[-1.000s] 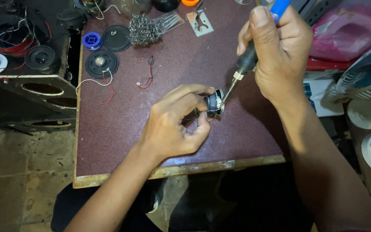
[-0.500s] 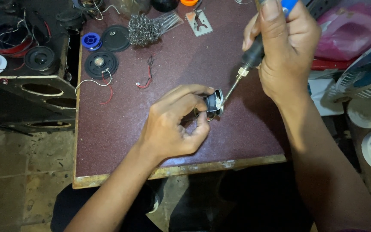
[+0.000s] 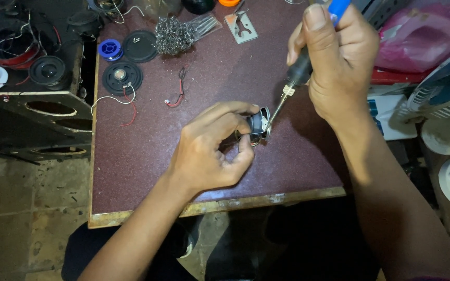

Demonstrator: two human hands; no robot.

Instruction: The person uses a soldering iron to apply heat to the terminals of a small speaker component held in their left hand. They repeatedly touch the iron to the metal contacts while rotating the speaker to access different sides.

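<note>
Left hand (image 3: pixel 207 156) pinches small speaker (image 3: pixel 259 125) just above maroon table (image 3: pixel 147 156); right hand (image 3: pixel 334 62) fists soldering iron (image 3: pixel 292 86), tip at its terminal. Judged light, rigid; cone fragile, so grip the frame.

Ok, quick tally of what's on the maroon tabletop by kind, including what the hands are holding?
Small speakers: 3, one in the left hand at, two flat at and
Soldering iron: 1, in the right hand
Blue solder spool: 1
Wire-wool wad: 1
Metal bracket: 1
Loose red-black wire: 1
Total: 8
</note>
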